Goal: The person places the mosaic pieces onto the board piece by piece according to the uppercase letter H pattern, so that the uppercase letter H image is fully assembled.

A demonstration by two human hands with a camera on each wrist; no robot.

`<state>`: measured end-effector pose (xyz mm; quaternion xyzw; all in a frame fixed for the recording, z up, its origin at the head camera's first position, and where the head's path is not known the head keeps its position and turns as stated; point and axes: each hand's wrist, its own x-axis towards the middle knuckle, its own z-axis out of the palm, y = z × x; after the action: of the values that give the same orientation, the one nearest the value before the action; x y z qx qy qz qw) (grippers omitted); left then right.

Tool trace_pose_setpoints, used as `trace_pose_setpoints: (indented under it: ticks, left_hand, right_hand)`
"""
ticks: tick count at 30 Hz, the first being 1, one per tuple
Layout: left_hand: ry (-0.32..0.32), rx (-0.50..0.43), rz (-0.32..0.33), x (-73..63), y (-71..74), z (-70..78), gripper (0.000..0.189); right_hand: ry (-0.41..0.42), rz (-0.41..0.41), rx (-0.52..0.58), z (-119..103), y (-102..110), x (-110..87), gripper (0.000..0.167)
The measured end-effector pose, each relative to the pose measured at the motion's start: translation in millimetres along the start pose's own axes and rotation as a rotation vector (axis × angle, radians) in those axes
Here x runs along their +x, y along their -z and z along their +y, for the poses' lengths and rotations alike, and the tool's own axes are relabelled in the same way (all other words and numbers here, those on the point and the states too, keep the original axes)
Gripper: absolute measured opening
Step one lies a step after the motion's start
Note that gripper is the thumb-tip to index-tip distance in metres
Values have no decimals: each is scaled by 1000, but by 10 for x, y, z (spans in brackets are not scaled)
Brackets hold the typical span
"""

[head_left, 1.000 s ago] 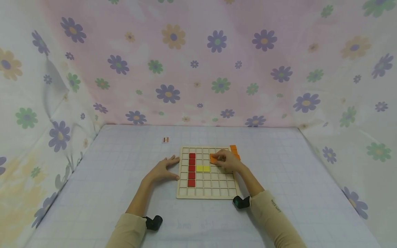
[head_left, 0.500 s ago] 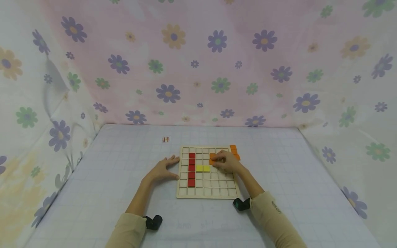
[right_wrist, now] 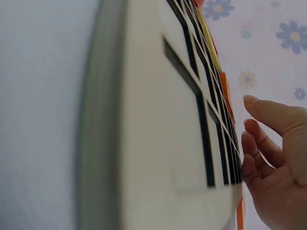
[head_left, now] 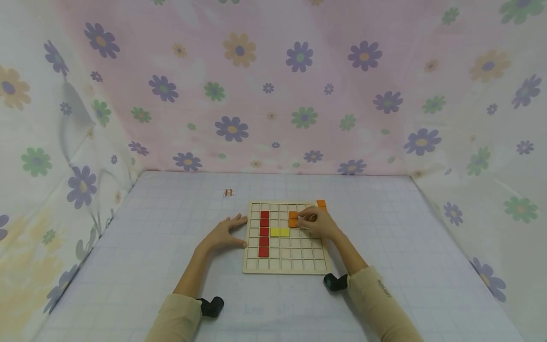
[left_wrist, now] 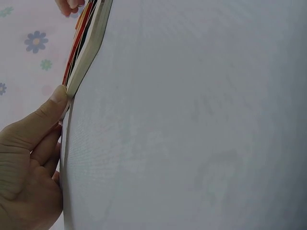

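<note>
On the counter (head_left: 171, 228), seen from the head camera, we find the wooden grid board (head_left: 285, 237) lying flat with a red column of tiles (head_left: 264, 232) near its left side and a yellow pair (head_left: 279, 232) beside that. Compared with a second ago, our right hand (head_left: 318, 222) has drawn slightly toward the board's right edge, and the orange piece (head_left: 293, 218) now lies in the grid cells as two stacked squares, exposed at the fingertips rather than half covered. Our right fingers are loosely bent and touch the piece's right side; we cannot tell whether they pinch it. Fewer spare orange tiles (head_left: 321, 204) show off the board's far right corner, as the hand hides more of them. Our left hand (head_left: 223, 234) has not moved: its fingers are spread flat on the counter against the board's left edge. Bare counter lies open left, right and behind the board; a small striped tag (head_left: 229, 192) sits well apart behind it.

From the left wrist, our thumb (left_wrist: 53, 103) presses the board's edge (left_wrist: 88, 45), with broad bare counter beyond.

From the right wrist, the board's rim (right_wrist: 144, 120) fills the view, and our right fingers (right_wrist: 268, 115) hover curved and relaxed just over the grid, holding nothing we can make out.
</note>
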<state>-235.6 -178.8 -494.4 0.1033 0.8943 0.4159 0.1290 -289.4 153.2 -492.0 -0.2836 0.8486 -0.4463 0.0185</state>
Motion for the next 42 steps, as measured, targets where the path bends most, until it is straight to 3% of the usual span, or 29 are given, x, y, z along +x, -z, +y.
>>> trace_pose_setpoints:
  ticks: [5, 9, 18, 34, 42]
  left_hand:
    - [-13, -3, 3, -5, 3, 5, 83]
    - [-20, -2, 2, -12, 9, 2, 83]
    - [-31, -4, 3, -23, 14, -1, 83]
    - [-32, 3, 1, -11, 9, 10, 82]
    - [-27, 1, 5, -16, 2, 21, 82]
  right_hand:
    - [-20, 127, 10, 112, 189, -86, 21]
    - [-66, 162, -6, 256, 360, -167, 26]
    - [-89, 113, -80, 448, 507, -257, 32]
    - [-213, 140, -125, 370, 489, -232, 36]
    - [-227, 71, -128, 388, 518, -220, 36]
